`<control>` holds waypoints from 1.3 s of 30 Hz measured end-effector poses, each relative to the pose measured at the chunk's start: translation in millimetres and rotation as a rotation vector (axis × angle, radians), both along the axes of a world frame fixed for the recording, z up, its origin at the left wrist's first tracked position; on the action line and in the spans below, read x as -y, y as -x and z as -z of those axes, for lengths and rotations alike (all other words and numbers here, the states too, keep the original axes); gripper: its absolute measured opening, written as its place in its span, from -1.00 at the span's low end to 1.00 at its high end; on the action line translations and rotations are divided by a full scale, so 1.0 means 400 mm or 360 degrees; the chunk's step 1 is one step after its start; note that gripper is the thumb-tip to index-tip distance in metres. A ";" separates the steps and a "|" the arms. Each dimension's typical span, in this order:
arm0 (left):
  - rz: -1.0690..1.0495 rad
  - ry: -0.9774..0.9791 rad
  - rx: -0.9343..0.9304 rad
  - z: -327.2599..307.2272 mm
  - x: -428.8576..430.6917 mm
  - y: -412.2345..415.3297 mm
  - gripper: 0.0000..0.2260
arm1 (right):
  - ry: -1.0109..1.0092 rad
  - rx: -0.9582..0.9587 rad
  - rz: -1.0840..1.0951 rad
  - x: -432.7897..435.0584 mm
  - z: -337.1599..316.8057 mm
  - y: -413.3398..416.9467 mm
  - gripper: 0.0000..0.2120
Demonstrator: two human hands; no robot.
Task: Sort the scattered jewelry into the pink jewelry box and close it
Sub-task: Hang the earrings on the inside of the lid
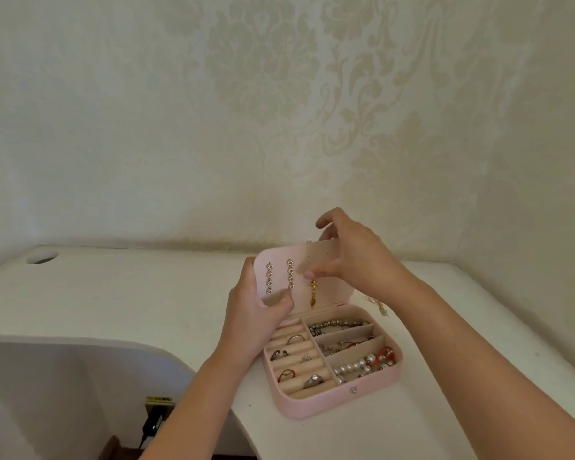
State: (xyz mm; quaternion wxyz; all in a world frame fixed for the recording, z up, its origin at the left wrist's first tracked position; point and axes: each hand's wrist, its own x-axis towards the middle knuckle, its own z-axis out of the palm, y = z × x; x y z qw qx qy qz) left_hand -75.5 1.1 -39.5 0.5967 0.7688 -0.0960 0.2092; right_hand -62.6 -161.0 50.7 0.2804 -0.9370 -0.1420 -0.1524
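Pink jewelry box [312, 406] sits open on white desk [113, 293], center-right, lid [331, 295] upright at far side. Left hand [253, 313] grips lid's left edge. Right hand [352, 257] curls over lid's top edge, thumb just above gold earring [313, 293]. 2 crystal drop earrings [269, 278] hang left of it. Rings [313, 380] sit in left rolls, pearl strand [356, 365] in near right compartment.

Cream damask wallpaper [279, 94] backs a white desk [113, 293] with 1 round hole [42, 257], possibly a charger [153, 423] below.

Matt pink leatherette box [329, 405], glossy pearls [352, 368]
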 end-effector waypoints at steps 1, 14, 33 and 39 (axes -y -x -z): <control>0.0001 -0.0001 0.0002 0.000 0.000 0.000 -0.63 | -0.0019 -0.0044 -0.0060 0.004 0.001 -0.002 -0.41; 0.0071 0.0007 -0.0007 -0.002 0.003 0.015 -0.63 | -0.0029 -0.0257 -0.0195 0.015 -0.015 0.005 -0.78; 0.0026 -0.0063 0.0051 -0.002 0.008 0.018 -0.64 | 0.0257 -0.0235 -0.0233 0.027 -0.024 0.005 -0.60; 0.0039 -0.0036 0.0048 -0.002 0.009 0.016 -0.65 | 0.0513 -0.0083 -0.0187 0.006 -0.021 0.010 -0.55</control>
